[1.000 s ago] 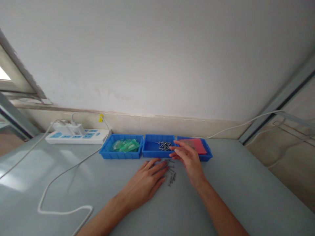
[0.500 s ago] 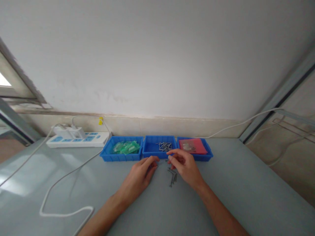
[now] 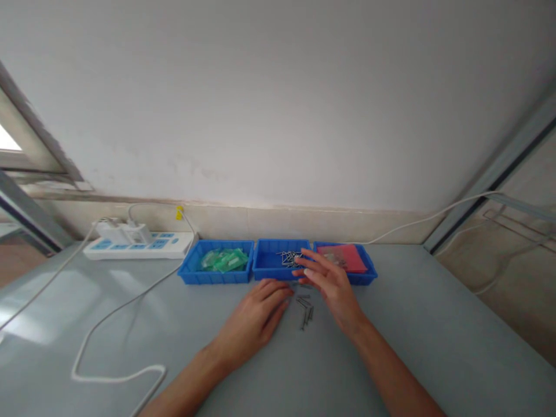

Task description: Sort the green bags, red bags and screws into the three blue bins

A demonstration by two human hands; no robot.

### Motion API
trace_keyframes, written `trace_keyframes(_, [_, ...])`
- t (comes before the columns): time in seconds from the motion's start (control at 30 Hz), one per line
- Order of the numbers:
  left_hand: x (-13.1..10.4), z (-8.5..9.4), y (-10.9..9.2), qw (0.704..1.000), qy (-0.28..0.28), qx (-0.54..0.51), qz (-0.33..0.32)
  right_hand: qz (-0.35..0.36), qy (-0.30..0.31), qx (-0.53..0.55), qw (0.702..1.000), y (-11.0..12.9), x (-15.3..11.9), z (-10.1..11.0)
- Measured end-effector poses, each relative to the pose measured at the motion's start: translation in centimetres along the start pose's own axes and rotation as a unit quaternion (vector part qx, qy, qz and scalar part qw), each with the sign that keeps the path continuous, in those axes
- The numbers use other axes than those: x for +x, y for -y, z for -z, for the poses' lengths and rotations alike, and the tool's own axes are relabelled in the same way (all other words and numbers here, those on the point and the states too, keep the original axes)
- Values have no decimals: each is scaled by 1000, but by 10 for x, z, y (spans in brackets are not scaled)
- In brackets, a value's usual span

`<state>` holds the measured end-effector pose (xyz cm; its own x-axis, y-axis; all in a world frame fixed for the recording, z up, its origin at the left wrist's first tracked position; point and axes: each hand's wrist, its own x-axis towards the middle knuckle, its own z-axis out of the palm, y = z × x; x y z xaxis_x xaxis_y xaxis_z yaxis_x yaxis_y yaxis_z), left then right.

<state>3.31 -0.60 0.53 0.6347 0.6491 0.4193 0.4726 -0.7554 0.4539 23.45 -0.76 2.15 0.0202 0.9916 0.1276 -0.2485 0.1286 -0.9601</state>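
Observation:
My left hand [image 3: 262,310] rests low on the grey table, palm down, its fingers stretched forward and holding nothing I can see. Its fingertips reach beside a few loose screws. My right hand [image 3: 332,289] hovers with fingers apart at the front of the middle blue tray [image 3: 269,273], nothing visible in it. Between the hands lies a small group of metal screws [image 3: 304,318]. More screws [image 3: 289,259] are heaped in that tray, partly behind my right fingers.
The left blue tray [image 3: 212,279] holds green-and-clear plastic packets [image 3: 226,260]. In the right blue tray [image 3: 365,278] lies a red packet [image 3: 355,260]. A white power strip [image 3: 174,249] with plugs stands at the back left. A white cable [image 3: 104,379] trails over the table.
My left hand has moved right, its fingers straightening out of a pinch. My right hand has opened and spread its fingers. More screws now show on the table between the hands.

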Motion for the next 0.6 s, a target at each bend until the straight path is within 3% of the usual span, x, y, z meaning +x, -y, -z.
trace_keyframes(0.1, [1, 3, -7, 995, 77, 24, -59, 9, -15, 2, 1000, 1, 1, 2])
trace_keyframes(0.2, [2, 5, -11, 992, 100, 27, -74, -2, -25, -7, 1000, 1, 2, 2])
trace_keyframes(0.6, [0, 2, 13, 999, 18, 34, -4, -21, 12, -40, 999, 1, 0, 1])
